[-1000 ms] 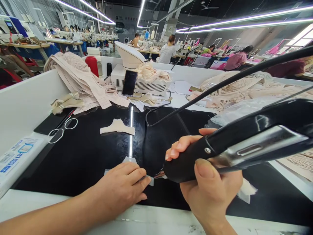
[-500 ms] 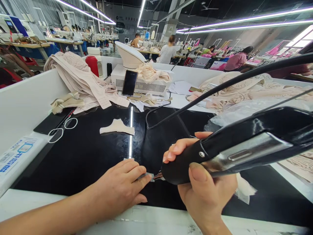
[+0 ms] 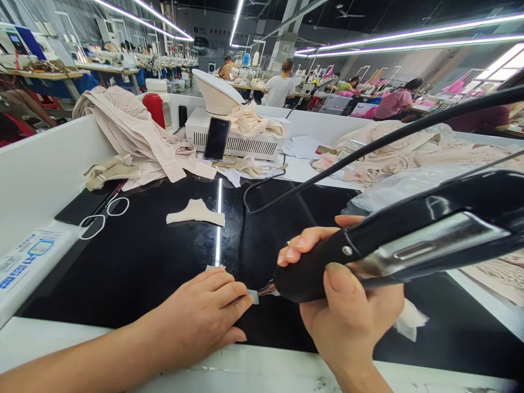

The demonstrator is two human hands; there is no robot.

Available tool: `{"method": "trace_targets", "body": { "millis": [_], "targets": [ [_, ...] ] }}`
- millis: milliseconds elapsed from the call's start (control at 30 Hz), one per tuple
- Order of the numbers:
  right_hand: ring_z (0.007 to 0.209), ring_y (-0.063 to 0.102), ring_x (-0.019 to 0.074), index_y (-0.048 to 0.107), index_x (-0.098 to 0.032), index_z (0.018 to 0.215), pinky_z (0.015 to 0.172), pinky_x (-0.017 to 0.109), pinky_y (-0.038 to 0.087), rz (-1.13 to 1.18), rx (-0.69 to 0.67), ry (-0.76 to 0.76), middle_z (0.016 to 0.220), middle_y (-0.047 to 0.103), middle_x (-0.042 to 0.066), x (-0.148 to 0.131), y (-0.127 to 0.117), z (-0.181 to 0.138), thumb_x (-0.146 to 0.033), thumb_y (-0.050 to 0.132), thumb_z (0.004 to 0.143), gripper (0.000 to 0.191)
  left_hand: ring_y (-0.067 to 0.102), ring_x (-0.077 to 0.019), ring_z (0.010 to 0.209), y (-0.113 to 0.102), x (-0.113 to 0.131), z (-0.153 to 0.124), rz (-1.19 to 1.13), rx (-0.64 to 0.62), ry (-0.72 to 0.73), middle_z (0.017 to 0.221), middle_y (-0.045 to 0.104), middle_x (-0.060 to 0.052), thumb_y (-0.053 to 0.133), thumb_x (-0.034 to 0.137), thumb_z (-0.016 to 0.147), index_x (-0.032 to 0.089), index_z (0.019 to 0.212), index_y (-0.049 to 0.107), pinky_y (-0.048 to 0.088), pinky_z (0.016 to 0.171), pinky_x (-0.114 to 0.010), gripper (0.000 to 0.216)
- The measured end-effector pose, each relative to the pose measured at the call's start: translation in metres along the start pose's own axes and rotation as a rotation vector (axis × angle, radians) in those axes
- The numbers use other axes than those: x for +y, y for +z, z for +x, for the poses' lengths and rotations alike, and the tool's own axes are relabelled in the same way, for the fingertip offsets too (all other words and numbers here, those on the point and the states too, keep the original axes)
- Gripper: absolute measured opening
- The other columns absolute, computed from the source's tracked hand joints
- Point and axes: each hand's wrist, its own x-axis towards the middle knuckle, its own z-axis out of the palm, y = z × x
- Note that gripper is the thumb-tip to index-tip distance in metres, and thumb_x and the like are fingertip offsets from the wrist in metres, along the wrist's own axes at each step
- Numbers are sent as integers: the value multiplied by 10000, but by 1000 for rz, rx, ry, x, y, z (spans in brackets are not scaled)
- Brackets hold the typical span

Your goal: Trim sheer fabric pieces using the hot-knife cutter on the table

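Observation:
A black corded hand tool (image 3: pixel 393 245) with a metal lever along its side is gripped by my right hand (image 3: pixel 347 311), fingers wrapped around the body. Its narrow metal tip (image 3: pixel 268 289) points left, at the edge of a small pale grey piece (image 3: pixel 252 296). My left hand (image 3: pixel 213 311) lies flat over that piece, fingers stretched out and thumb apart, pressing it to the black work surface (image 3: pixel 135 273). Most of the piece is hidden under the fingers. Beyond the hands, a cream shaped fabric piece (image 3: pixel 195 212) lies flat.
White-handled scissors (image 3: pixel 93 226) and a printed white packet (image 3: pixel 33 267) lie at the left. Beige fabric heaps (image 3: pixel 123 125) stand at the back left, with more fabric (image 3: pixel 393 144) at the right. A phone (image 3: pixel 216 138) leans at the back. The cord (image 3: pixel 327 176) arches across the right.
My right hand and the tool have shifted slightly right and up, so the tip sits a little further right along the piece. My left hand has barely moved.

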Motion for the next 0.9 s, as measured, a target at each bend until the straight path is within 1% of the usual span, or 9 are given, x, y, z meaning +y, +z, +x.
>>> {"method": "trace_targets", "body": {
  "millis": [233,433,600,767,900],
  "targets": [
    [652,615,170,589,-283,1152,603,347,546,-21,16,13,817,633,-21,0,1,1,-391,769,847,370,602,-223,1139,2,2,-2,11,-13,-9,1229,676,-65,603,426,993,162,1312,583,413,1140,-407,414],
    [654,620,167,583,-275,1155,609,352,556,-17,9,13,836,640,-14,1,-1,-1,-374,766,853,366,584,-221,1155,1,3,-1,11,-28,-14,1255,661,-49,604,438,991,172,1320,575,394,1151,-397,425],
    [652,621,174,579,-274,1150,587,360,553,-47,-12,5,816,642,-15,-1,0,1,-331,733,878,317,589,-215,1146,0,3,0,31,-22,-7,1241,665,-52,619,432,984,165,1322,576,413,1133,-393,433],
    [637,610,170,594,-285,1147,604,354,546,-23,16,29,810,632,-24,-3,0,0,-364,735,870,320,596,-221,1128,-1,-1,0,48,-7,-3,1226,672,-58,626,422,980,165,1320,583,430,1111,-391,428],
    [654,612,170,600,-285,1166,603,345,545,-10,-7,26,826,638,-14,-1,-1,-5,-370,733,875,331,594,-223,1120,0,-3,0,36,1,0,1232,671,-48,617,415,987,162,1326,577,429,1109,-391,424]
  ]
}}
